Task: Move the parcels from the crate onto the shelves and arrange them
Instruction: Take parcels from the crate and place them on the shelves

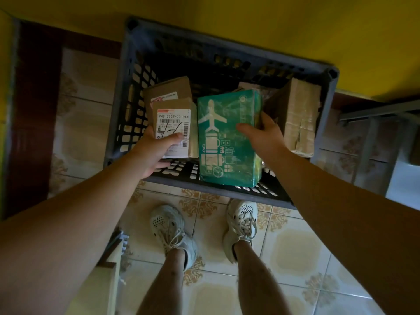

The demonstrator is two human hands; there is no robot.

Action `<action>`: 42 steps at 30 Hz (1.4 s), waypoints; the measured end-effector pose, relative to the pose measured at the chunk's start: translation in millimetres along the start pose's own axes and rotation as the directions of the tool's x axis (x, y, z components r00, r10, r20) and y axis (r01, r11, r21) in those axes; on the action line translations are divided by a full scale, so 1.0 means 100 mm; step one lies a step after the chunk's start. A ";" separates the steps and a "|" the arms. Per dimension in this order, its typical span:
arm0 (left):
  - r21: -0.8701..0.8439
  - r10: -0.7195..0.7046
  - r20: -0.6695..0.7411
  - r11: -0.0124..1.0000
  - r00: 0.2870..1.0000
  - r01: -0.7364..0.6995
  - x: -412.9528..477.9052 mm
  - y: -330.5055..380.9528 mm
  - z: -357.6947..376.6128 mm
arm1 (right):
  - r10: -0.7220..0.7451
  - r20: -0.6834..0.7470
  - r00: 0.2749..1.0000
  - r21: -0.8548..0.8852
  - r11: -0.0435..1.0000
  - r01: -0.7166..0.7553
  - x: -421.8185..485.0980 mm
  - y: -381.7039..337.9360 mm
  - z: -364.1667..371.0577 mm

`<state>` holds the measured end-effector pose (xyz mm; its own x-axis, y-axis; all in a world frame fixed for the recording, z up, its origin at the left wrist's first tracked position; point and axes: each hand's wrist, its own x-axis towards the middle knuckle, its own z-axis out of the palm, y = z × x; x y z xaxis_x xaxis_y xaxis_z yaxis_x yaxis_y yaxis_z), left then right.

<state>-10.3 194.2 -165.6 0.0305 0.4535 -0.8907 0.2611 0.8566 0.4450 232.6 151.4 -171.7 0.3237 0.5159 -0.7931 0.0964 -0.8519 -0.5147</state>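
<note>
1. The left hand point(156, 151) holds the labelled parcel point(175, 123), a small brown box. The thumb is curled on the white label and the other fingers are under the near end, so the box reaches out beyond the fingertips, away from the person.
2. The right hand point(266, 133) holds the green parcel point(225, 137) by its right long edge. The thumb presses on the printed face and the fingers point(269, 122) curl around the edge behind it.
3. The long axis of the green parcel runs away from the person, roughly in line with the right forearm. Most of its length lies on the wrist side of the fingers; only a short part goes past them.
4. Both parcels are over the opening of the crate point(118, 110). Whether they are clear of its floor cannot be told.
5. A taped parcel point(297, 114) stands just outside the right fingers, and a brown parcel point(168, 89) lies beyond the left fingertips.
6. A grey shelf frame point(372, 133) shows on the outer side of the right hand, so this hand is probably the nearer one. Because the grip is off-centre, the long near end of the green parcel may swing when it is lifted.
</note>
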 end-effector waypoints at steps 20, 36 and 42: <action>-0.150 0.178 0.059 0.974 0.982 -0.167 -0.81 0.44 -0.06 | -0.190 -0.157 0.969 -0.111 0.978 0.174 -1.00 -0.48 -0.25; -0.240 0.467 -0.119 0.843 0.876 -0.482 -4.08 1.56 -0.45 | -0.464 0.114 0.879 0.254 0.869 0.426 -3.92 -2.12 -1.15; -0.202 0.665 -0.164 0.700 0.728 -0.685 -5.13 1.58 -0.54 | -0.578 0.087 0.812 0.143 0.814 0.563 -4.84 -2.12 -1.30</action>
<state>-36.7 110.1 366.6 0.0373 0.9407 -0.3372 -0.0333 0.3384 0.9404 177.6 70.4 363.6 0.1253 0.9186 -0.3748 0.1260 -0.3895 -0.9124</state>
